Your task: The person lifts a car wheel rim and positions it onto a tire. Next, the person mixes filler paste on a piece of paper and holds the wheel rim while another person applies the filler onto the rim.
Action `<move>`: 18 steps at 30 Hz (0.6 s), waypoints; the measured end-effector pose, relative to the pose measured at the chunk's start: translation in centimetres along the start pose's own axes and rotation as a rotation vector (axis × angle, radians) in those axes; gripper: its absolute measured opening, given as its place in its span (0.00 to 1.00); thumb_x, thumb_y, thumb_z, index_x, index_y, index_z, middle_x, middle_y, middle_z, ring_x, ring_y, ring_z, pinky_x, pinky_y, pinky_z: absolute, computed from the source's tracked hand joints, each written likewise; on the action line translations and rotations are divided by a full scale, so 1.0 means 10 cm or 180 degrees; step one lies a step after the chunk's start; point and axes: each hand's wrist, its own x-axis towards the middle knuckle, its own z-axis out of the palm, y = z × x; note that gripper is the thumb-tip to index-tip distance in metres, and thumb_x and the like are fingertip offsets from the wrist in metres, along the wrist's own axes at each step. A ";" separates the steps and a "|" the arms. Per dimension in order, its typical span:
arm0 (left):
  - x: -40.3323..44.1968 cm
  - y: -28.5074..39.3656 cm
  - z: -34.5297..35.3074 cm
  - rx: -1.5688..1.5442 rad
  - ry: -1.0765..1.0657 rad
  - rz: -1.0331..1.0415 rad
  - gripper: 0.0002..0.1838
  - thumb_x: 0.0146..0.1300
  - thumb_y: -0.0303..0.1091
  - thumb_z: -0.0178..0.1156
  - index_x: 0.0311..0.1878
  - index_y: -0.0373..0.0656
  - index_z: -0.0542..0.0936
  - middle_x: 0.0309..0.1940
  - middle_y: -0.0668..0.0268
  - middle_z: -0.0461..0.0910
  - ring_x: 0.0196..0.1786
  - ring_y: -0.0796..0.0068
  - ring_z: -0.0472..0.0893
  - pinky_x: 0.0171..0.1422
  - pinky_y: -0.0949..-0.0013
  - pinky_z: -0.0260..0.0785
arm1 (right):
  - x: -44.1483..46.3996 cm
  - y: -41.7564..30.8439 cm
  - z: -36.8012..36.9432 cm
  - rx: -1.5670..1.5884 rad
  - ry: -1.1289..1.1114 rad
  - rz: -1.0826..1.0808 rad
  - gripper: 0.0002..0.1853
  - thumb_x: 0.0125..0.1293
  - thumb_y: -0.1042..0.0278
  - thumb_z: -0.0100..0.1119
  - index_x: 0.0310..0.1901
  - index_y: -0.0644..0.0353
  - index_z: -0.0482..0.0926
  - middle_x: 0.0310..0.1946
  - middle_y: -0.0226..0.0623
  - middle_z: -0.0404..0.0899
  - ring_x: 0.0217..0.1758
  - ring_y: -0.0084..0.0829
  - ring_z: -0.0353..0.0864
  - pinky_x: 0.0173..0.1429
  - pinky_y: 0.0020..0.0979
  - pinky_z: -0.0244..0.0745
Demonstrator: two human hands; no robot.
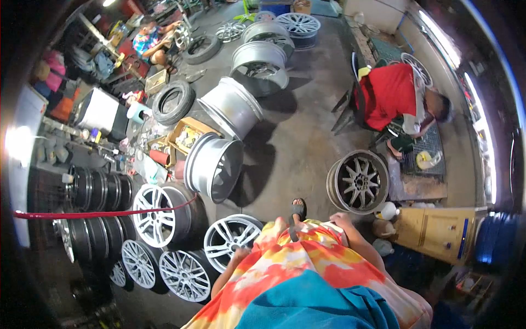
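My left hand hangs low in front of a white multi-spoke wheel rim. It looks small and its fingers are not distinct; whether it touches the rim I cannot tell. Beside my patterned orange and yellow clothing is my right hand, its fingers poorly shown. The nearest object to it is a grey wheel rim with a dark spoked face, lying on the floor just beyond. Nothing visible sticks out of either hand. One sandalled foot shows ahead of me.
Silver rims line the floor ahead on the left, with a tyre beside them. A red hose crosses at left. A person in red sits on the right; another person crouches far left. A wooden cabinet stands right.
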 end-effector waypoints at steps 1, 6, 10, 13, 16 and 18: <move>0.14 0.31 -0.17 -0.0193 -0.0003 -0.0201 0.13 0.62 0.38 0.55 0.36 0.40 0.85 0.28 0.63 0.83 0.28 0.69 0.81 0.30 0.63 0.72 | 0.06 -0.54 -0.17 0.0461 -0.0002 0.0530 0.12 0.66 0.60 0.60 0.45 0.58 0.85 0.31 0.34 0.86 0.28 0.27 0.83 0.33 0.29 0.78; 0.69 2.53 -1.29 -0.2639 0.0902 0.0739 0.13 0.69 0.39 0.56 0.37 0.39 0.81 0.22 0.69 0.76 0.25 0.79 0.76 0.30 0.73 0.69 | 0.82 -1.70 -0.82 0.0982 0.0160 0.0684 0.09 0.68 0.64 0.59 0.40 0.61 0.82 0.27 0.32 0.82 0.24 0.21 0.80 0.27 0.23 0.74; 0.90 3.46 -1.81 -0.2912 0.0816 0.0924 0.14 0.71 0.38 0.57 0.39 0.35 0.81 0.27 0.68 0.79 0.28 0.79 0.77 0.33 0.74 0.70 | 1.23 -2.05 -0.96 0.0909 0.0204 0.0740 0.09 0.68 0.64 0.58 0.40 0.60 0.83 0.27 0.32 0.82 0.24 0.22 0.80 0.27 0.23 0.75; 1.42 3.35 -1.96 -0.2313 0.0625 0.0762 0.15 0.70 0.39 0.58 0.41 0.35 0.82 0.30 0.65 0.82 0.30 0.76 0.79 0.38 0.71 0.76 | 1.58 -1.70 -0.93 0.1187 0.0038 0.0455 0.09 0.67 0.64 0.59 0.39 0.59 0.83 0.26 0.33 0.83 0.24 0.24 0.82 0.27 0.26 0.77; 1.71 3.22 -2.15 -0.2331 0.0543 0.0032 0.12 0.69 0.34 0.54 0.38 0.38 0.84 0.24 0.67 0.79 0.27 0.78 0.77 0.32 0.73 0.69 | 1.91 -1.16 -0.87 -0.0031 -0.0544 -0.1204 0.14 0.66 0.58 0.57 0.35 0.60 0.84 0.27 0.37 0.84 0.24 0.29 0.83 0.28 0.33 0.78; 2.17 2.83 -2.21 -0.1603 0.1086 0.0716 0.11 0.67 0.30 0.54 0.39 0.39 0.85 0.25 0.65 0.81 0.27 0.77 0.77 0.32 0.73 0.69 | 2.09 -1.12 -1.01 -0.1760 -0.0884 -0.1740 0.16 0.64 0.52 0.55 0.37 0.54 0.85 0.34 0.45 0.85 0.35 0.41 0.85 0.43 0.42 0.80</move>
